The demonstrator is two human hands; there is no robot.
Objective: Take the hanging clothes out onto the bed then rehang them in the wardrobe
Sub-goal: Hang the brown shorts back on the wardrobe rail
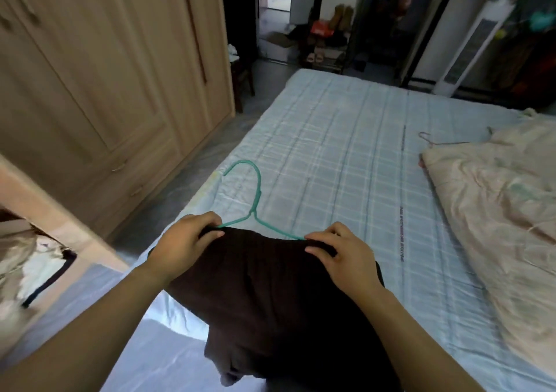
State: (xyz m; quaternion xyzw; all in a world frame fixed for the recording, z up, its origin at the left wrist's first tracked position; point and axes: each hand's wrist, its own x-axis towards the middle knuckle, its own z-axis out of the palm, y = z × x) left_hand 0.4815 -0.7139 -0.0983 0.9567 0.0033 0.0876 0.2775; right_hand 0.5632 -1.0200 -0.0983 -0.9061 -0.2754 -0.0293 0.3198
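Head view: dark brown garment (285, 301) draped over teal hanger (254, 193)

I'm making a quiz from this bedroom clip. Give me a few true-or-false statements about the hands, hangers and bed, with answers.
1. Both the left hand and the right hand hold the top edge of the dark garment. True.
2. The hanger in that garment is red. False: the hanger is green.
3. A second hanger lies on the bed beside the pale quilt. True.
4. The quilt covers the whole bed. False: it lies only along the right side.
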